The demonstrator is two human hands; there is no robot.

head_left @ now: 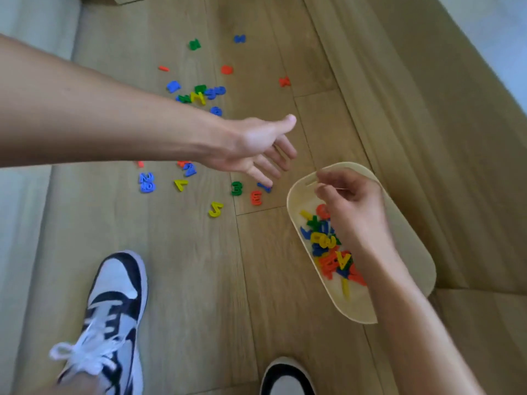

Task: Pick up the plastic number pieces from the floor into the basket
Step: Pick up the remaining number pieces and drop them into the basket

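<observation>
Several coloured plastic number pieces lie scattered on the wooden floor: a green 3 point(236, 188), a red piece point(256, 198), a yellow 5 point(216, 209), a yellow 7 point(181, 184), a blue pair point(147, 182). My left hand point(258, 149) reaches down with fingers spread, its fingertips touching a blue piece point(265, 187). The cream oval basket point(410, 246) stands on the floor at the right and holds several pieces point(328, 243). My right hand point(349, 201) hovers over the basket with fingers loosely curled; nothing shows in it.
More pieces lie farther away: a cluster point(199, 95), a red X point(284, 81), a green piece point(194, 44), a blue piece point(239, 38). My two sneakers point(111, 317) point(286, 377) stand at the bottom. A raised wooden ledge point(427, 109) runs along the right.
</observation>
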